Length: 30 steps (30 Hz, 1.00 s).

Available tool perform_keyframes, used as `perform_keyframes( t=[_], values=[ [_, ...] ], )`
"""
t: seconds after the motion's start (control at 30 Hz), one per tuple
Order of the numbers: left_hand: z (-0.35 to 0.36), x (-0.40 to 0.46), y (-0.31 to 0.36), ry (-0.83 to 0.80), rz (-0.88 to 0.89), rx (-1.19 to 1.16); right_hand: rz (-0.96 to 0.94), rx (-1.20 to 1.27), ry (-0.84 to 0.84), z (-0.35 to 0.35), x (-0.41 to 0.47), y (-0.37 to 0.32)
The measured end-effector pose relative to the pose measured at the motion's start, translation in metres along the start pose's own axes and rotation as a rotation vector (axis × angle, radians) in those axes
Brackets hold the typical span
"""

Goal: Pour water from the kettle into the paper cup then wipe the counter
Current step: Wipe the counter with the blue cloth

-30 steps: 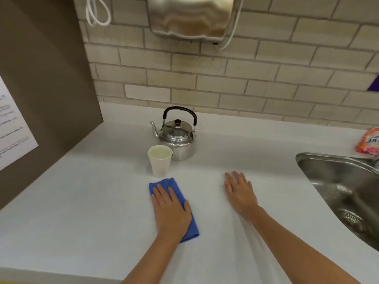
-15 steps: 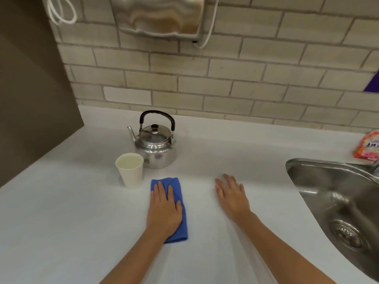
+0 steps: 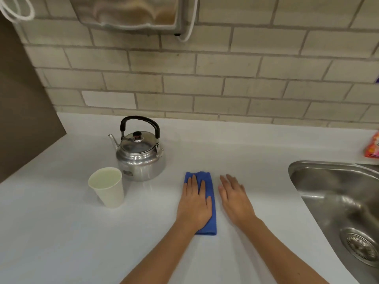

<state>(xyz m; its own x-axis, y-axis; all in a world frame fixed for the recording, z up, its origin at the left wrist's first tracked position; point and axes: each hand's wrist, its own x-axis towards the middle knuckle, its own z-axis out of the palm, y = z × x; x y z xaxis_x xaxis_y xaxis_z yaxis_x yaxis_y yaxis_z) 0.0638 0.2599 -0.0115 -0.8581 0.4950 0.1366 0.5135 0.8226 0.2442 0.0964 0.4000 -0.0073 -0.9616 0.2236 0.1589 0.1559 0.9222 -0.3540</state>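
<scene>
A pale counter runs under a brick-tiled wall, with a brown panel closing off its left end. A steel sink is set into the counter at the right, its drain visible low in the basin. High on the wall hangs a shiny metal box with a white cord looping down beside it.

The kettle stands upright near the back of the counter, lid on, black handle raised, spout pointing left. Just in front and to its left stands the paper cup, upright and holding liquid close to the rim, near the kettle but not clearly touching.

The left hand lies flat, fingers spread, pressing down on a folded blue cloth rather than clutching it. The right hand rests open and flat on the bare counter just beside the cloth, holding nothing.

A small orange-pink packet sits at the right edge behind the sink; its print is too blurred to read.
</scene>
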Motion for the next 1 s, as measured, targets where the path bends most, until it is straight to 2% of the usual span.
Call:
perform_keyframes(
  t=[0.13,0.2,0.33,0.43,0.57,0.63,0.73,0.83,0.9,1.0],
  values=[
    [0.004,-0.040,0.004,0.015,0.036,0.008,-0.051,-0.018,-0.075,0.006,0.014,-0.009],
    [0.002,-0.017,0.002,0.040,0.018,-0.005,-0.096,-0.115,-0.100,0.009,0.017,-0.010],
    [-0.003,0.060,-0.007,-0.125,-0.095,-0.012,-0.143,-0.167,-0.094,0.010,0.017,-0.008],
    [0.001,0.078,-0.009,-0.141,-0.104,-0.021,-0.192,-0.174,-0.068,0.007,0.017,-0.008],
    [0.007,0.031,0.000,-0.004,-0.160,-0.112,-0.061,0.047,-0.044,0.001,0.017,-0.017],
    [0.003,-0.005,0.004,0.052,-0.176,-0.156,-0.031,0.030,-0.030,0.001,0.014,-0.026],
    [-0.006,-0.059,-0.019,0.064,-0.268,-0.127,0.000,-0.002,0.012,0.007,0.004,-0.042],
    [-0.016,-0.100,-0.054,0.081,-0.412,-0.060,-0.050,-0.041,-0.025,0.014,-0.005,-0.061],
    [-0.020,-0.102,-0.054,0.050,-0.477,-0.006,-0.081,-0.016,-0.049,0.018,-0.010,-0.074],
    [-0.026,-0.071,-0.028,-0.020,-0.416,-0.015,-0.121,0.022,-0.065,0.022,-0.014,-0.094]
  ],
)
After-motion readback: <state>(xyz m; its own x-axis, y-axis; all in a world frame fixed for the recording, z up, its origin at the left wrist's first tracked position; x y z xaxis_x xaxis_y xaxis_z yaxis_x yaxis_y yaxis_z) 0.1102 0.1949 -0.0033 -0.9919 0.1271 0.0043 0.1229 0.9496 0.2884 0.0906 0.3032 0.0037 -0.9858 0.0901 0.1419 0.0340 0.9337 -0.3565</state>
